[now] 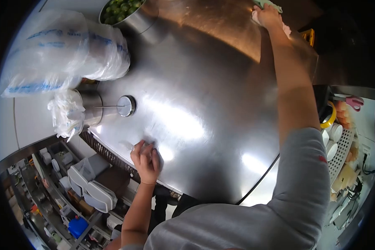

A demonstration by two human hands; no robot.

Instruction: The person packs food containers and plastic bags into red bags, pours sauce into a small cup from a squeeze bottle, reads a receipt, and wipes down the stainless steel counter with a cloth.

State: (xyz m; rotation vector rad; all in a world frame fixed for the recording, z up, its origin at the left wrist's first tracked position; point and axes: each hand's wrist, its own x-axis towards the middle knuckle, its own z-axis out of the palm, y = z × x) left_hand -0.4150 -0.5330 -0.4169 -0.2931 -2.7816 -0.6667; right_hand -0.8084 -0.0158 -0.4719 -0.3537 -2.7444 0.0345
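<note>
At the far right end of the steel table (221, 96), my right hand (268, 17) presses down on a cloth (286, 30) that shows pale pink and light green parts. My right arm is stretched far forward. My left hand (145, 162) rests at the table's near left edge, fingers loosely bent and a little apart, with nothing clearly held. A faint whitish patch lies beside its fingertips; I cannot make out what it is. Beyond that hand, a small round metal lid-like disc (126, 106) with a thin rod lies on the table.
Clear plastic-wrapped packs (66, 50) stand at the left, beside a metal container (91, 107) with white plastic bags (66, 112). A metal pot (139, 21) of green limes (121, 9) is at the back. Yellow tape (329, 115) and pink-handled scissors (355, 103) lie right.
</note>
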